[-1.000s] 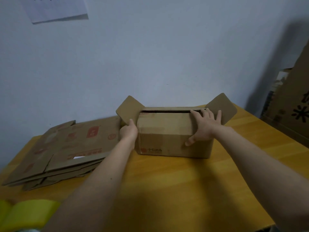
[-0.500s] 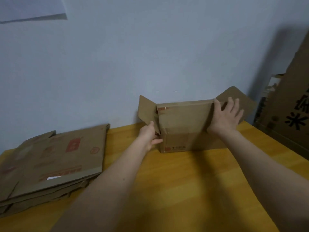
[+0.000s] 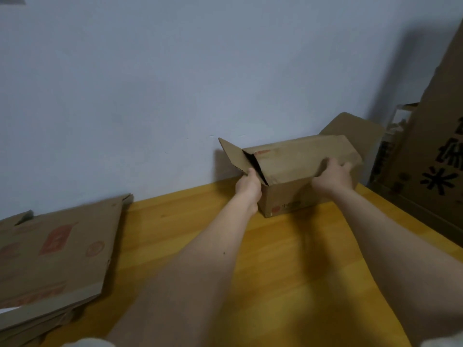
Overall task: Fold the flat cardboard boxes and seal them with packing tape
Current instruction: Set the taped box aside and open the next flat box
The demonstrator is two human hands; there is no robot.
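The left hand (image 3: 248, 187) pinches the side flap (image 3: 233, 155) and the right hand (image 3: 334, 174) holds the box (image 3: 300, 171) top down — the box has slid back to the wall on the bench (image 3: 288, 259), nearly ready for tape.

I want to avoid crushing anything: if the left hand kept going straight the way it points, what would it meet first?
The left hand already touches the brown cardboard box's open left side flap; pushing on, it would probably press that flap, then the pale wall behind. Depth is unclear.
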